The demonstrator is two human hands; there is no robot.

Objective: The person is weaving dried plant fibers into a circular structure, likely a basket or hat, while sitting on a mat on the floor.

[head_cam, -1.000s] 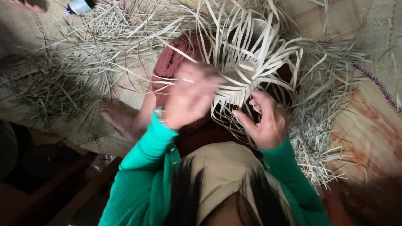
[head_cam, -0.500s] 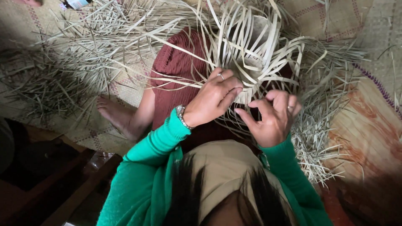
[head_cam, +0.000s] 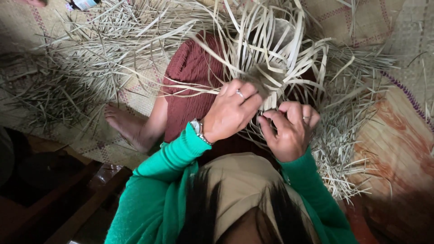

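Observation:
A half-woven piece of pale dried leaf strips lies over my lap, its loose ends fanning up and outward. My left hand, with a ring and a wristwatch, has its fingers closed on strips at the near edge of the weaving. My right hand, also ringed, pinches a strip just to the right of it. Both sleeves are bright green. Under the weaving shows a dark red skirt.
Loose dried strips lie heaped on the woven floor mat at the left and the right. My bare foot rests on the mat. A small bottle lies at the top left. Dark wooden furniture fills the lower left.
My left hand has come down from a blurred, raised position onto the weaving's near edge. My right hand has closed in beside it, fingers curling onto a strip.

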